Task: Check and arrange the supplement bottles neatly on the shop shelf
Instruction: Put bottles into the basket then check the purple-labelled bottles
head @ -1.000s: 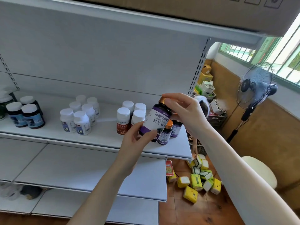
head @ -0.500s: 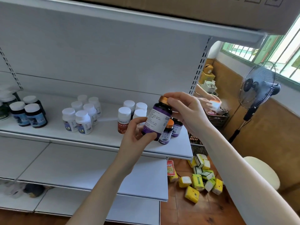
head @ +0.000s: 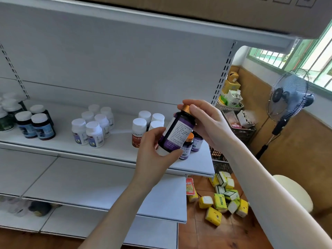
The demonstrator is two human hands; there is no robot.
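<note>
purple bottle [head: 177, 132] in both hands

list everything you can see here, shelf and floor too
shelf: one, white metal, several tiers
held bottle: one, dark, purple label, gold cap, tilted, centre
purple-label bottles: two, dark, on shelf behind it
brown-label bottles: four, white caps, left of those
white bottles: six, blue labels, mid shelf
dark bottles: three, white caps, blue labels, shelf left
green-label bottles: count unclear, far left edge
cardboard box: one, brown, top tier
small boxes: many, yellow-green, floor
fan: one, dark, right
stool: one, cream, lower right
left hand: grips held bottle's base
right hand: pinches its cap
</note>
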